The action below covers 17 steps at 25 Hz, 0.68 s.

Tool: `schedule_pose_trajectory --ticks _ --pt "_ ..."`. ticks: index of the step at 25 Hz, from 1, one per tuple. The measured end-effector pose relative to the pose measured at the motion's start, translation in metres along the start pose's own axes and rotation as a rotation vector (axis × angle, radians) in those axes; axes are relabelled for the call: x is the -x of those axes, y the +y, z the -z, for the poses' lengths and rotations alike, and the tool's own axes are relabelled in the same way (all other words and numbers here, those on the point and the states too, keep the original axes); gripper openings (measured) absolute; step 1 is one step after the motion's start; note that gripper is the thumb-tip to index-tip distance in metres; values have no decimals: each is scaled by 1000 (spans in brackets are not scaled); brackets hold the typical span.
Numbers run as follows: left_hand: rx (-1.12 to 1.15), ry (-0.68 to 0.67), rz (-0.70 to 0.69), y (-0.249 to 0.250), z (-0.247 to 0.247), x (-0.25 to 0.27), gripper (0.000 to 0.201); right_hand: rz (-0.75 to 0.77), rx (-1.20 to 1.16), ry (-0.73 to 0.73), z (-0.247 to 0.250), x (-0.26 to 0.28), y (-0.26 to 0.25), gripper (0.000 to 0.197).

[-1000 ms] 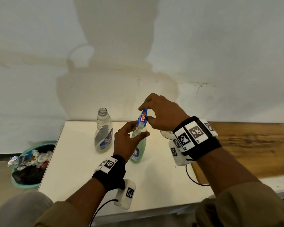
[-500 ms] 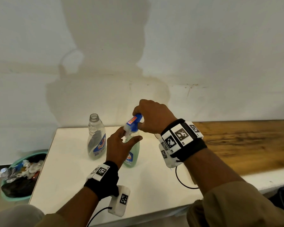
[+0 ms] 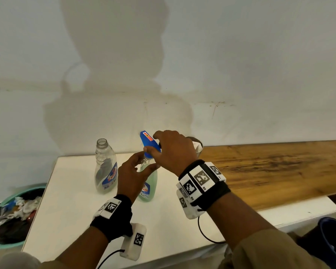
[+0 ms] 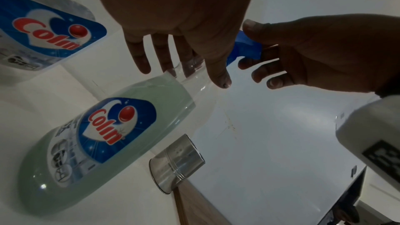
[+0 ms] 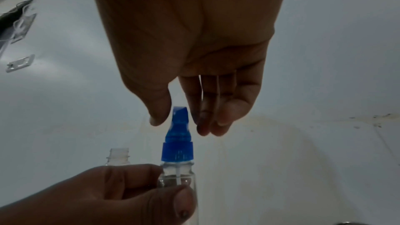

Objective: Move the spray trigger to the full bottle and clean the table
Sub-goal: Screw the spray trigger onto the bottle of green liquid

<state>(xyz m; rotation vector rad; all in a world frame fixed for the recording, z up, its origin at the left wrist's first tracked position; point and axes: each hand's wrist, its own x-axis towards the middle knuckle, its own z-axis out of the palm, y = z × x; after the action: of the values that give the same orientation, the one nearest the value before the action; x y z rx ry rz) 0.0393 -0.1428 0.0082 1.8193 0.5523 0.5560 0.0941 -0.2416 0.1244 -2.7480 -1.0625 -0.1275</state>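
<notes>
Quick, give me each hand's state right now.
Left hand: fingers and thumb curled round the neck of the full bottle.
Right hand: pinching the blue spray trigger seated on that bottle.

Head high; wrists close, upward-facing.

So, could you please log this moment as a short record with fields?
Full bottle: green liquid, upright on white table
Spray trigger: blue, seated on full bottle's neck
Left hand: fingers curled round the bottle's neck
Right hand: pinches the trigger head
Empty bottle: uncapped, stands beside full bottle
Steel cup: behind the bottles
</notes>
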Motion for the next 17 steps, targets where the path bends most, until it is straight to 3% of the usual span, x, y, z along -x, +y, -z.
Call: schedule_pose_trajectory --ticks 4,9,14,17 --pt "-19 -38 15 1 2 -1 62 11 -94 -8 1 -5 -1 34" --pt "-20 -306 -5 -9 11 -9 53 -41 -193 30 -3 -10 8 33" --pt "-13 -127 -98 -6 10 0 42 -202 -327 263 -26 6 -12 27" --pt "-3 -82 -102 -6 10 0 39 -189 -462 250 -33 15 -8 37"
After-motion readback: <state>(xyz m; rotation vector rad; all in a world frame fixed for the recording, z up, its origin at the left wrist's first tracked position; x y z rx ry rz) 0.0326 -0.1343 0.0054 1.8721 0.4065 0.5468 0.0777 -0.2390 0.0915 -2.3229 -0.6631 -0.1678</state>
